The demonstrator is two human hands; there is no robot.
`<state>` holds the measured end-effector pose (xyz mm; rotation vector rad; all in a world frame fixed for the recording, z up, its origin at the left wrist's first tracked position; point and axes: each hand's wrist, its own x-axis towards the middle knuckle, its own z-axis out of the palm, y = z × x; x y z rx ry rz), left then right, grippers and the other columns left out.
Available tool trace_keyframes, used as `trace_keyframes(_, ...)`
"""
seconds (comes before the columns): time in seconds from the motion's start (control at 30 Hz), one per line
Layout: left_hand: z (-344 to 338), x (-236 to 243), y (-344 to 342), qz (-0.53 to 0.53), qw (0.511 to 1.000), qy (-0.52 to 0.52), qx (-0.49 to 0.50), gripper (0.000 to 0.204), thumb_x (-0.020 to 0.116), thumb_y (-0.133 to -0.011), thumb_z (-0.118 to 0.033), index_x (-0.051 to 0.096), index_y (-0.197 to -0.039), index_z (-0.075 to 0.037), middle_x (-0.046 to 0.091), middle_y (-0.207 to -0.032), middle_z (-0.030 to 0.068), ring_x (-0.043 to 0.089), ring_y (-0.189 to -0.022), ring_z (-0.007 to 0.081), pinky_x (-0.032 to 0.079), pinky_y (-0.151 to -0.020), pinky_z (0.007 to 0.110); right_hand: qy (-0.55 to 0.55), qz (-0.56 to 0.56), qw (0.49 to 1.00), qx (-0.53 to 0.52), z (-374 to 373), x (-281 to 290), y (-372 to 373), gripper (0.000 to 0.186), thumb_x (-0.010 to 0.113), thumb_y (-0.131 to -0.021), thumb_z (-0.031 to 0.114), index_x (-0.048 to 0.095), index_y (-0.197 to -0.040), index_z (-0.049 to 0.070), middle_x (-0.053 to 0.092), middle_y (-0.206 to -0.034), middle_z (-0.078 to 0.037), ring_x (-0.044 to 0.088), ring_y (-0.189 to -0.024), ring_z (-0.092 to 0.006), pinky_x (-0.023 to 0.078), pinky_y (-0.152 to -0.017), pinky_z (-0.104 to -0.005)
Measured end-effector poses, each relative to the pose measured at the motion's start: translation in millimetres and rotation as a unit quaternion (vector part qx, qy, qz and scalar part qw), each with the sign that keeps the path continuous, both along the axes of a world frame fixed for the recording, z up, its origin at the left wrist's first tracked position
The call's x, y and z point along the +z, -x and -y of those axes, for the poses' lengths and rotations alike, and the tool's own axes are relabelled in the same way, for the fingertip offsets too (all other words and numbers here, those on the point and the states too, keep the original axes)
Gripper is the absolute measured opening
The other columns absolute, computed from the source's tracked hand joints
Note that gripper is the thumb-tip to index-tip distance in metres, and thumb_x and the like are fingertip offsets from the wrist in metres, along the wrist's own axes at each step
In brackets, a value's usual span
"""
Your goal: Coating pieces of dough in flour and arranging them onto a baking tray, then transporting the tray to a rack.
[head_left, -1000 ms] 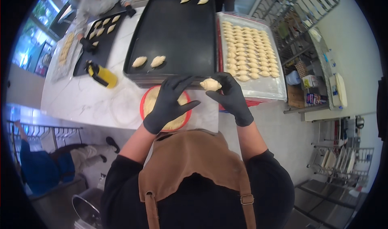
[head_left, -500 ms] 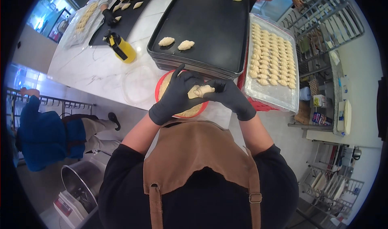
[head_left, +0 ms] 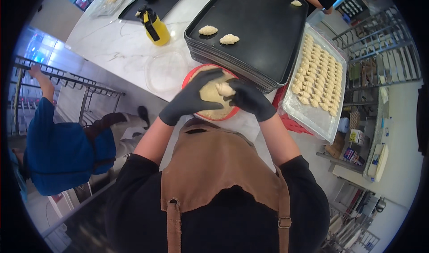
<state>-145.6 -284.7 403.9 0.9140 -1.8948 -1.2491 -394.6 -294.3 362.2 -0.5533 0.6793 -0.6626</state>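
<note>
Nearest the wearer's brown apron (head_left: 214, 163), the gloved left hand (head_left: 192, 96) is spread wide, thumb well apart from fingers, with nothing seen in it. The gloved right hand (head_left: 251, 99) is partly curled, its fingertips on the right end of a dough roll (head_left: 225, 90), which is over a red-rimmed bowl (head_left: 187, 76) of pale mixture (whether it touches the mixture cannot be told).

A second ago the roll was beside the black tray's near edge; half a second ago the left hand was close against it. Now the left has opened away, apparently leaving the right to manage the roll at the mixture.

Beyond, the black tray (head_left: 254, 16) bears the same two near pieces (head_left: 229, 39); the view has swung, so everything there appears farther right.
</note>
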Motion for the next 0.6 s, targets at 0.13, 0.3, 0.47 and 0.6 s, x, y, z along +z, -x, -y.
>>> trace_keyframes(0.13, -13.7, -26.1, -26.7, -0.084, 0.967, -0.071, 0.231, 0.055, 0.071, -0.095, -0.011, 0.053, -0.146, -0.002, 0.059, -0.145, 0.0122, 0.055, -0.132, 0.022, 0.04, -0.114, 0.037, 0.251, -0.345, 0.903, 0.056, 19.0, -6.9, -14.6, 0.034, 0.074, -0.093, 0.033, 0.071, -0.112, 0.005, 0.073, -0.105, -0.007, 0.071, -0.09, -0.0202, 0.055, -0.078, -0.0341)
trace_keyframes(0.3, -77.5, -76.1, -32.9, -0.079, 0.889, -0.076, 0.444, 0.038, 0.064, -0.102, -0.013, 0.062, -0.138, 0.0, 0.067, -0.132, 0.0089, 0.06, -0.122, 0.0153, 0.045, -0.106, 0.032, 0.601, -0.422, 0.678, -0.008, 0.0, -65.1, -24.7, 0.036, 0.076, -0.089, 0.035, 0.072, -0.109, 0.005, 0.072, -0.107, -0.017, 0.067, -0.099, -0.0374, 0.053, -0.091, -0.0454)
trace_keyframes(0.47, -156.1, -114.4, -15.1, -0.04, 0.853, -0.154, 0.496, 0.031, 0.067, -0.101, -0.015, 0.068, -0.129, -0.002, 0.071, -0.125, 0.009, 0.065, -0.117, 0.0156, 0.05, -0.101, 0.031, 0.718, -0.488, 0.494, 0.042, -14.8, -62.4, -11.2, 0.066, 0.076, -0.085, 0.055, 0.066, -0.132, 0.01, 0.052, -0.147, -0.02, 0.042, -0.138, -0.0429, 0.033, -0.112, -0.0595)
trace_keyframes(0.6, -180.7, -132.0, -21.2, -0.048, 0.856, -0.127, 0.498, 0.034, 0.067, -0.102, -0.017, 0.067, -0.132, -0.003, 0.071, -0.114, 0.0046, 0.065, -0.096, 0.0119, 0.05, -0.091, 0.027, 0.714, -0.515, 0.468, 0.082, -24.7, -56.6, -13.7, 0.075, 0.075, -0.081, 0.064, 0.065, -0.136, 0.013, 0.043, -0.156, -0.02, 0.034, -0.146, -0.044, 0.024, -0.118, -0.0633)
